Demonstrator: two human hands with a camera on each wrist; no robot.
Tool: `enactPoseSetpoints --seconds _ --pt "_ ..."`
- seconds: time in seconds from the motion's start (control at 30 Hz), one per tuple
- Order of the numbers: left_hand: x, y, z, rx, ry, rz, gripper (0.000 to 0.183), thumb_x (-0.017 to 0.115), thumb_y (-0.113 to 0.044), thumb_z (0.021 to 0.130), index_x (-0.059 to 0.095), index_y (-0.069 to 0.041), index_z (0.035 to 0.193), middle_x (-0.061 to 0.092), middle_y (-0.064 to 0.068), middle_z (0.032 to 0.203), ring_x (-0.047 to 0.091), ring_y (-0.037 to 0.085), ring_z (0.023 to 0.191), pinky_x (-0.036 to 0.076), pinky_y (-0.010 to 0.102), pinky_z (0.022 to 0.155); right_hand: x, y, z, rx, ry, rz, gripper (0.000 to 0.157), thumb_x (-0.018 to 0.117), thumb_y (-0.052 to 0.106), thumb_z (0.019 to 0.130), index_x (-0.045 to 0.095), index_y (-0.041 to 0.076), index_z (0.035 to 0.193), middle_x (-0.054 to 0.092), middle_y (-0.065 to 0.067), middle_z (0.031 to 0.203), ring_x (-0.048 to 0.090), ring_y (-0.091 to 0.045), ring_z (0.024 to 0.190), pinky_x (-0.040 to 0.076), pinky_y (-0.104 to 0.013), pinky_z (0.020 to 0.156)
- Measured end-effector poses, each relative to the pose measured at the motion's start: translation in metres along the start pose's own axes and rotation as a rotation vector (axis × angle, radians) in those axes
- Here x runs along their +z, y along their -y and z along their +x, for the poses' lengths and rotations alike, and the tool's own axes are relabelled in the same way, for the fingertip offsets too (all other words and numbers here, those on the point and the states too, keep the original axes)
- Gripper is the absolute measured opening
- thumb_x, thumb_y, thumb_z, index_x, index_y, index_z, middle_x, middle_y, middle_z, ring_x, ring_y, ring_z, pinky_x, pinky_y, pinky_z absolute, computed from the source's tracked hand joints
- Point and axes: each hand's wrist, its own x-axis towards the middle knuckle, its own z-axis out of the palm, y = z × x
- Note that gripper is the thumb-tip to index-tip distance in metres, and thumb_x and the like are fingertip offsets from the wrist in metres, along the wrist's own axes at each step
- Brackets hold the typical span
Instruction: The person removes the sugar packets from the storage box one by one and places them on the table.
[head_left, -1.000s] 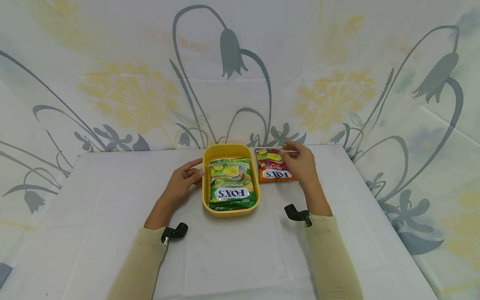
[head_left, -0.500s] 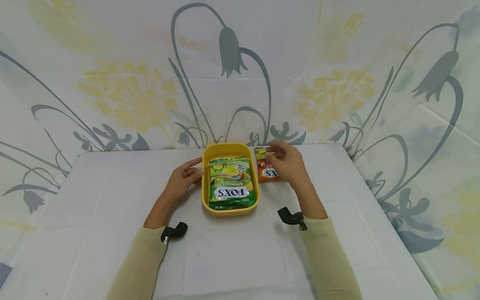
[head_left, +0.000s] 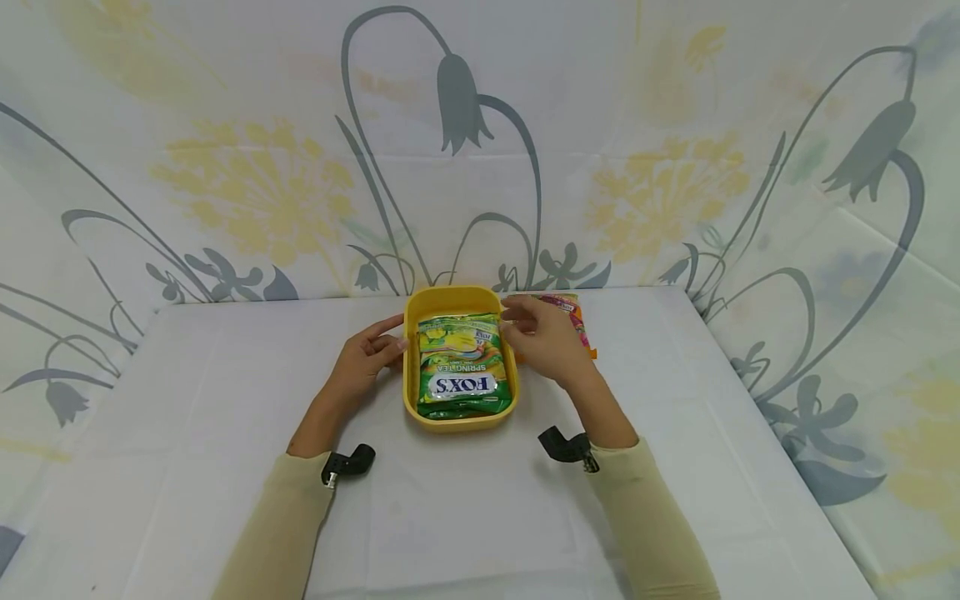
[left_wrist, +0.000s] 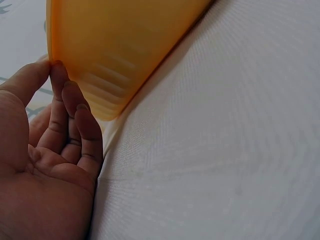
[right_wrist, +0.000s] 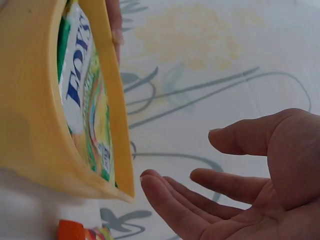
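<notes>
A yellow plastic container (head_left: pixel 459 425) stands at the middle of the table with a green FOX'S Spring Tea candy bag (head_left: pixel 465 358) lying in it. My left hand (head_left: pixel 367 360) holds the container's left rim; in the left wrist view, thumb and fingertips meet at the edge of its wall. My right hand (head_left: pixel 546 337) is at the container's right rim, fingers apart and loosely bent, with nothing between them in the right wrist view. Beneath and behind that hand lies an orange-red FOX'S Fruits candy bag (head_left: pixel 577 321), mostly hidden.
A white cloth covers the table (head_left: pixel 420 508). Close behind the container rises a floral fabric backdrop (head_left: pixel 300 167), which also runs along the right side. Black wrist cameras (head_left: pixel 351 462) sit at both sleeve cuffs.
My right hand has moved left, from over the orange-red candy bag to the container's right rim, and that bag's right part now shows. My left hand and the container have stayed put.
</notes>
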Motion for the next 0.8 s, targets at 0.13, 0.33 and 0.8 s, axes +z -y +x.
enactPoseSetpoints --seconds 0.13,0.33,0.8 --pt "0.0 0.0 0.0 0.003 -0.006 -0.003 0.054 0.068 -0.034 0.096 0.052 -0.027 0.146 0.071 0.008 0.103 0.062 0.026 0.089 0.053 0.027 0.081 0.011 0.005 -0.003 0.017 0.079 -0.001 0.049 0.063 0.026 0.097 0.053 0.007 0.141 0.059 -0.014 0.136 0.061 -0.028 0.121 0.054 -0.043 0.094" --pt "0.0 0.0 -0.001 0.002 -0.009 0.004 0.055 0.069 -0.037 0.095 0.052 -0.027 0.146 0.071 0.009 0.105 0.062 0.024 0.088 0.053 0.027 0.082 0.028 0.014 -0.008 0.078 0.192 0.007 0.066 0.062 0.031 0.098 0.037 0.005 0.153 0.044 -0.015 0.152 0.047 -0.032 0.135 0.043 -0.05 0.106" --pt "0.0 -0.001 -0.002 -0.008 -0.01 0.004 0.058 0.07 -0.042 0.093 0.052 -0.027 0.146 0.071 0.009 0.106 0.063 0.026 0.091 0.052 0.029 0.085 0.056 0.017 -0.011 0.055 0.147 -0.025 0.068 0.06 0.022 0.096 0.032 -0.002 0.153 0.037 -0.022 0.153 0.04 -0.035 0.135 0.036 -0.053 0.111"
